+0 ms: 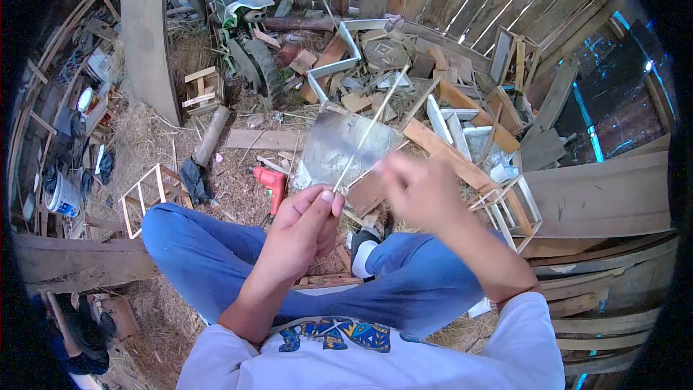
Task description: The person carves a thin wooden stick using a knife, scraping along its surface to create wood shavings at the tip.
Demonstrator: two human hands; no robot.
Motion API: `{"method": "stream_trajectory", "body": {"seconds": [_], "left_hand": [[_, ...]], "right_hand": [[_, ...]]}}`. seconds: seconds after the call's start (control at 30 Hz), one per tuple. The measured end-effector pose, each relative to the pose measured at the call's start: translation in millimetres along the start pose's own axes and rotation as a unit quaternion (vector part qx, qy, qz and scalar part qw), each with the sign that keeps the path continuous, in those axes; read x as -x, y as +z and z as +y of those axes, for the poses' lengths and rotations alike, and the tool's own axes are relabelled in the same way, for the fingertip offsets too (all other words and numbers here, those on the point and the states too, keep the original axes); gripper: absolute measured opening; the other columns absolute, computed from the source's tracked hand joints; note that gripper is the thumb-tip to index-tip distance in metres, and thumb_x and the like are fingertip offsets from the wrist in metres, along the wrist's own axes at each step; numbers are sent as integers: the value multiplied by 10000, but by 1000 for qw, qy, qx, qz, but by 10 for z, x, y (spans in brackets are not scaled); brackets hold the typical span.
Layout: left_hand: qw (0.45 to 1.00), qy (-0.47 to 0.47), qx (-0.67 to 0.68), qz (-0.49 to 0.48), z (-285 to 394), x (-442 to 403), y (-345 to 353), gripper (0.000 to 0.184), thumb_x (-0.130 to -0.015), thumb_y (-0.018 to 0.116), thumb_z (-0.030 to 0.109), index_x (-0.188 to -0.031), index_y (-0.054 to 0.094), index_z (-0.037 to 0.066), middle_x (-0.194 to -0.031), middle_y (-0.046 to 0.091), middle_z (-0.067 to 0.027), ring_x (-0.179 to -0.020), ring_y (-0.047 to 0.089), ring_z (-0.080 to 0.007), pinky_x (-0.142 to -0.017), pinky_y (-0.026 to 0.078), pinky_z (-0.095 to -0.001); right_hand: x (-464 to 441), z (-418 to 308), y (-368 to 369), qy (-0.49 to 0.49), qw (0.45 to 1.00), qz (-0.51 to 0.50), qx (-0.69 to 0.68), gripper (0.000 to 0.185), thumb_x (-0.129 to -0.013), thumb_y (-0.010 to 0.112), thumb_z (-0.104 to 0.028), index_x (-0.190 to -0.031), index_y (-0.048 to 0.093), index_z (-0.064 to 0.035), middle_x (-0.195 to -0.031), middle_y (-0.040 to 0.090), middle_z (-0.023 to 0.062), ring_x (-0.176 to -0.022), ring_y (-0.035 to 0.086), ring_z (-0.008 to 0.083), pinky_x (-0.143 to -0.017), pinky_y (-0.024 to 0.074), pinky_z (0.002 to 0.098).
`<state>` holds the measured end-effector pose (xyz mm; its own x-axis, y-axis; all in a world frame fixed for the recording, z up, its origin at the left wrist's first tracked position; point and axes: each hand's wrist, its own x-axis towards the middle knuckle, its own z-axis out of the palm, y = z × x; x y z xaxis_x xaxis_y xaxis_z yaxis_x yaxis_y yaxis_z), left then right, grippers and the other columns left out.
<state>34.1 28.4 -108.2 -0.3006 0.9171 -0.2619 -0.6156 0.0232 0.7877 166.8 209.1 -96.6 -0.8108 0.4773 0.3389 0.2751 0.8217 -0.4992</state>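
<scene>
My left hand [310, 220] is closed, with thumb and fingers pinching the near end of a thin, pale wooden stick [372, 128]. The stick slants up and away to the right, over a grey, stained flat panel [336, 141]. My right hand [422, 191] is raised just right of the stick's lower part, its fingers curled and smeared by motion. Whether it holds anything cannot be made out. On the ground left of the panel lies a red power drill [271, 186], close to my left hand.
Small wooden frames stand at left [148, 191] and right [516, 209] of my knees. Scrap wood [375, 97] is heaped ahead, before a plank wall [462, 0]. A log [213, 136], a tall board [148, 36] and a white bucket [65, 195] are at left.
</scene>
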Motion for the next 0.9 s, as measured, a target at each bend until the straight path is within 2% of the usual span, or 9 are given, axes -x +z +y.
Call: {"method": "stream_trajectory", "body": {"seconds": [0.03, 0.33, 0.43, 0.6, 0.67, 0.73, 0.8, 0.87, 0.9], "left_hand": [[1000, 2, 1, -2, -1, -4, 18, 265, -1132, 447, 262, -964, 555, 89, -579, 345, 86, -444, 267, -36, -422, 214, -249], [997, 17, -75, 23, -8, -6, 49, 263, -1129, 458, 246, -967, 565, 69, -586, 385, 84, -459, 297, -22, -423, 225, -241], [995, 28, -87, 43, -5, 15, 40, 267, -1131, 451, 243, -966, 569, 69, -592, 393, 86, -464, 303, -17, -424, 229, -236], [995, 16, -87, 53, 21, 0, 63, 269, -1132, 448, 245, -965, 566, 71, -595, 389, 88, -461, 300, -18, -426, 229, -236], [998, 7, -55, 37, -5, -9, 13, 268, -1132, 448, 247, -967, 565, 72, -591, 386, 87, -457, 297, -20, -425, 228, -237], [1000, 5, -16, 12, -37, -43, -5, 267, -1132, 449, 249, -968, 565, 74, -586, 384, 85, -453, 294, -22, -425, 226, -238], [999, 7, -46, 6, -77, -58, -13, 265, -1132, 450, 258, -975, 563, 77, -582, 371, 85, -449, 286, -25, -424, 223, -240], [999, 7, -46, 17, -63, -69, -16, 264, -1131, 455, 269, -982, 561, 79, -584, 360, 86, -449, 283, -28, -424, 224, -241], [999, -2, -32, 13, -63, -69, -29, 267, -1131, 455, 273, -982, 562, 79, -584, 356, 85, -449, 280, -30, -426, 222, -243]], "right_hand": [[67, -37, 38, -86, 996, -8, 12, 301, -959, 673, -333, -743, 627, -129, -584, 622, 123, -545, 653, 352, -496, 501, 483], [80, -104, 36, -85, 996, -11, -12, 306, -979, 665, -267, -741, 606, -85, -567, 554, 145, -498, 599, 342, -457, 436, 440], [-36, 41, -1, 2, 1000, -1, 9, 263, -958, 686, -292, -771, 645, -111, -571, 574, 140, -509, 614, 347, -476, 462, 448], [46, -78, 38, -67, 997, -33, -21, 292, -994, 651, -258, -774, 628, -68, -579, 567, 160, -514, 603, 357, -480, 449, 446], [-112, 121, -28, 43, 999, 0, 13, 279, -969, 670, -269, -776, 636, -70, -578, 572, 161, -536, 623, 369, -498, 473, 457], [-70, 48, 10, 58, 998, 2, 19, 293, -961, 681, -282, -773, 626, -64, -576, 569, 162, -535, 616, 376, -499, 468, 459], [50, -99, 110, -120, 992, 25, 6, 365, -1018, 603, -346, -732, 608, -119, -568, 591, 136, -542, 633, 371, -502, 483, 485], [-17, -11, 86, -79, 997, -17, 9, 375, -1031, 591, -346, -737, 607, -114, -576, 590, 144, -562, 634, 377, -519, 483, 481], [-136, 123, 29, 16, 999, 20, 26, 376, -1032, 591, -352, -751, 613, -103, -580, 589, 150, -560, 628, 382, -521, 472, 479]]}}
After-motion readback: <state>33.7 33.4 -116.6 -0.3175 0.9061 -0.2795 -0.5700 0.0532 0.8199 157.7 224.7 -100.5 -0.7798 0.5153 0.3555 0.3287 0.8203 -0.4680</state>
